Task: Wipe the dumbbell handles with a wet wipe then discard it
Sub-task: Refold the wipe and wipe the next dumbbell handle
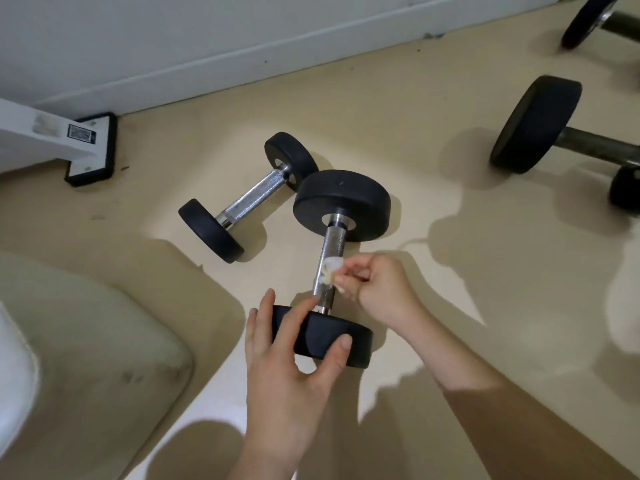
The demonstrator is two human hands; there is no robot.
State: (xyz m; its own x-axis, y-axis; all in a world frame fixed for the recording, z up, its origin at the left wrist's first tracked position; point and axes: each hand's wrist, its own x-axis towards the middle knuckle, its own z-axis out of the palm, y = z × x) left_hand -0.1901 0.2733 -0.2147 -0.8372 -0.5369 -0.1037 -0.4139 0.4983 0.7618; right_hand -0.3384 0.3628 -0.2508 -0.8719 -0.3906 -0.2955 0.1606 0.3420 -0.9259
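Note:
A black dumbbell with a chrome handle point(331, 251) lies on the cream floor in the middle of the view. My left hand point(291, 368) grips its near black head point(322, 332), thumb on the right rim and fingers over the top. My right hand point(377, 289) pinches a small crumpled white wet wipe point(329, 268) against the right side of the handle, near its lower half. A second, smaller dumbbell point(252, 195) lies just to the left, untouched, its far head close to the first dumbbell's far head point(343, 202).
A larger dumbbell point(540, 126) lies at the right, with another black weight point(588, 19) at the top right and a small one point(623, 188) at the right edge. A white bench foot with a black cap point(91, 150) stands at the left by the wall.

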